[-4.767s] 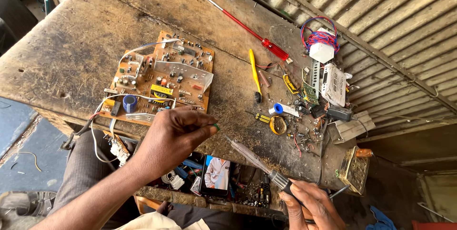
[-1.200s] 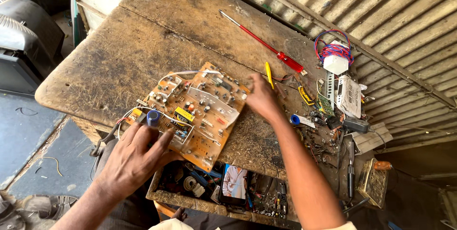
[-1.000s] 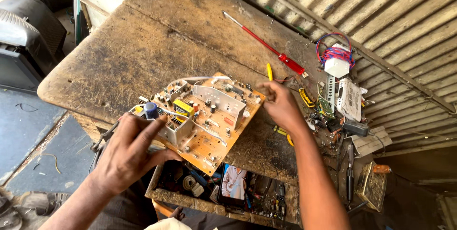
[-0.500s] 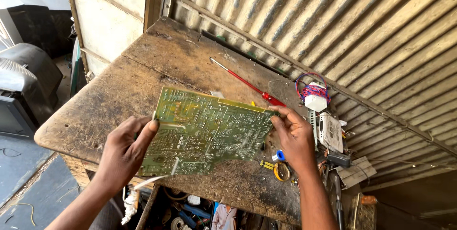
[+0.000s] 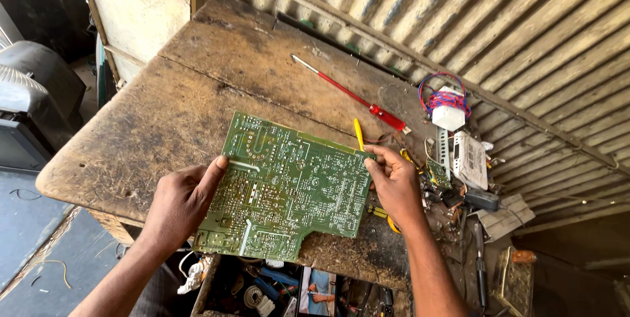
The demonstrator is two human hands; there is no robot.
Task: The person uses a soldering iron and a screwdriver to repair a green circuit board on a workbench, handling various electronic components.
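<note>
A large green printed circuit board [image 5: 285,189], turned solder side up with pale traces showing, is held above the near part of a worn, stained wooden workbench [image 5: 197,94]. The left hand [image 5: 180,202] clamps the board's nine o'clock edge, thumb on top and fingers underneath. The right hand [image 5: 394,182] pinches the three o'clock edge, thumb lying on the green face. The two hands are well apart, one at each side of the board.

At one o'clock from the board a yellow-handled tool [image 5: 358,134] pokes out just past the board's far edge. Further toward one o'clock a long red-handled screwdriver [image 5: 351,94] lies slantwise on the bench. At two o'clock sits a white block wound with red and blue wires [image 5: 447,104], and just below it a white plastic module [image 5: 470,159] among a clutter of small parts and wire ends. At six o'clock, under the bench edge, an open drawer [image 5: 289,287] holds mixed bits. A corrugated metal wall [image 5: 512,21] stands behind the bench.
</note>
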